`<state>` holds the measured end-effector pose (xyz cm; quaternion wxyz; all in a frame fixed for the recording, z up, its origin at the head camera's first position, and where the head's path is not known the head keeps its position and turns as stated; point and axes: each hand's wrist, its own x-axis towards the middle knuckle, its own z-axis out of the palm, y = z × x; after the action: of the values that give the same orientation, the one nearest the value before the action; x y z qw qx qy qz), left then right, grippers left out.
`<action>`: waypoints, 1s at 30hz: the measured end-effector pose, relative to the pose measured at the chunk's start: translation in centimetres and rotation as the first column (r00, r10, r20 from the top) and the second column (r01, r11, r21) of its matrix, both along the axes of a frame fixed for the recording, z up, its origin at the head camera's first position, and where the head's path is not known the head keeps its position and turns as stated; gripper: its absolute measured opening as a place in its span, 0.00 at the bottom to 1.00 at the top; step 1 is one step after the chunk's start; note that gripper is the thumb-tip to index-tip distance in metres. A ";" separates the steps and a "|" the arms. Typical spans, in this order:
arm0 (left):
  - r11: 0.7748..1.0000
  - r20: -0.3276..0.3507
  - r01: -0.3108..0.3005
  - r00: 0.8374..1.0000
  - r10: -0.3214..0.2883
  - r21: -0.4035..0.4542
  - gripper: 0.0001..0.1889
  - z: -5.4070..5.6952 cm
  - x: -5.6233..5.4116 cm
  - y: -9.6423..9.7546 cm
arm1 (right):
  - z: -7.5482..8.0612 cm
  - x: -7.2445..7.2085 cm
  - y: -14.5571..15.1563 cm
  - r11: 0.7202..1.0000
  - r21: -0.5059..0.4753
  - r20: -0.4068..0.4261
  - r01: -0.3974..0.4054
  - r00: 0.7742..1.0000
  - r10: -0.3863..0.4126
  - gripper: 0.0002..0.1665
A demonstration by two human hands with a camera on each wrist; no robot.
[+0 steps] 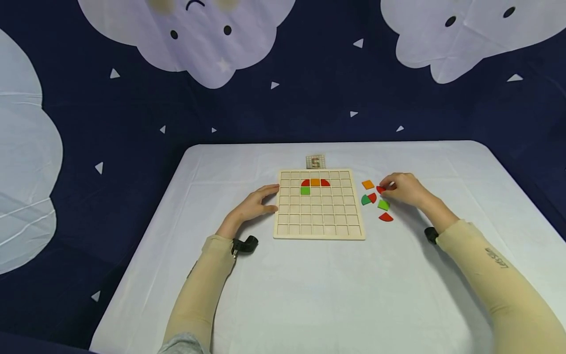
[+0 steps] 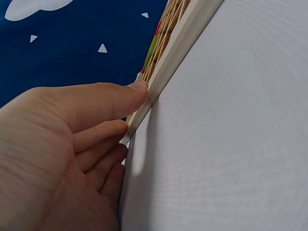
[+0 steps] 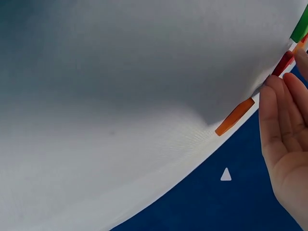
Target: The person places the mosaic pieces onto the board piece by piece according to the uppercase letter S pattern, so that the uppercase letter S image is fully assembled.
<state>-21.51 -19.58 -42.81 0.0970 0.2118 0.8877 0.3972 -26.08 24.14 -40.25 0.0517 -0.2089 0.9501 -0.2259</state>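
A pale wooden grid board (image 1: 318, 221) lies on the table, with a red quarter-circle (image 1: 306, 183), an orange square (image 1: 315, 182) and another red quarter-circle (image 1: 325, 183) in one row. Below the left one sits a light green square (image 1: 305, 191). My left hand (image 1: 253, 205) rests at the board's left edge, fingers extended; in the left wrist view its thumb (image 2: 115, 98) touches the rim. To the right of the board, my right hand (image 1: 404, 189) pinches a red piece (image 1: 380, 189) between thumb and finger, low over the table.
Beside the board lie loose pieces: an orange square (image 1: 368, 184), a dark green piece (image 1: 365, 199), a red piece (image 1: 372, 197), a light green piece (image 1: 383, 205) and a red quarter-circle (image 1: 386, 217). A small patterned card (image 1: 316, 162) lies behind the board.
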 end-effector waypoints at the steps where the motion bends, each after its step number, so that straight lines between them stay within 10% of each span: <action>1: 1.000 0.000 0.001 1.000 -0.001 -0.002 0.34 0.0 0.0 0.0 | -0.1 0.0 0.0 1.000 0.005 -0.003 -0.003 1.000 0.003 0.16; 30: 1.000 -0.004 0.010 1.000 -0.010 0.004 0.34 0.0 -0.1 0.0 | 2.7 -0.2 -0.2 0.998 -0.057 -0.081 0.041 0.996 -0.046 0.16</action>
<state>-21.61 -19.59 -42.84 0.0967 0.2171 0.8861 0.3979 -26.32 23.99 -37.58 0.0017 -0.1986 0.9491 -0.2445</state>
